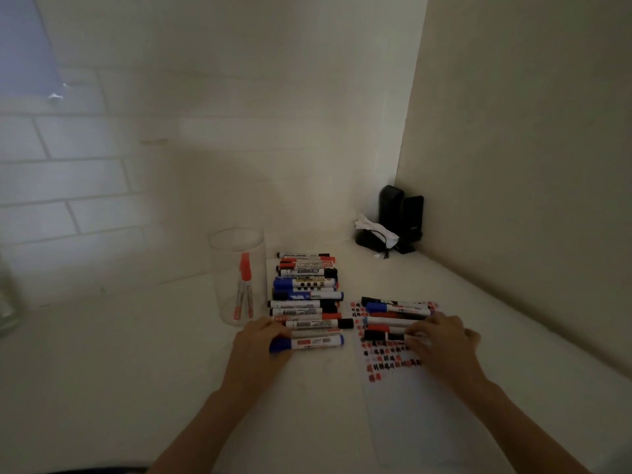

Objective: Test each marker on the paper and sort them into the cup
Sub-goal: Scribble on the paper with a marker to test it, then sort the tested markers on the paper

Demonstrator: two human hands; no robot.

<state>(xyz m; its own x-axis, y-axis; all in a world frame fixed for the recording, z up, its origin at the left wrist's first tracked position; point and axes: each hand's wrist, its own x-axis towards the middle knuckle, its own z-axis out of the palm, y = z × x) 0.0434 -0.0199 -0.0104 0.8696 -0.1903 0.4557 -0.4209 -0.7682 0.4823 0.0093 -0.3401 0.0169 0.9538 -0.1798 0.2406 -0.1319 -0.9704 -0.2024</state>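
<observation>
Dim corner w/ tiled wall behind, white tabletop [136, 371]. Landmark: clear cup [238, 275], upright, holding two red-capped markers [244, 289]. Just right of the cup, a row of markers [306, 295] lies side by side, caps red, blue & black. Further right of the cup, the paper [403, 398] w/ red & black test scribbles near its top; a second group of markers [396, 313] lies across that top. Left hand [260, 343] near the cup's base, fingers curled on the blue-capped marker [306, 343] at the row's near end. Right hand [441, 340] on the paper, fingertips on a black marker [384, 335]; grip itself: can't tell. Hands well apart. Far right of the cup, in the corner, black devices [400, 217] w/ crumpled white paper [374, 227].
</observation>
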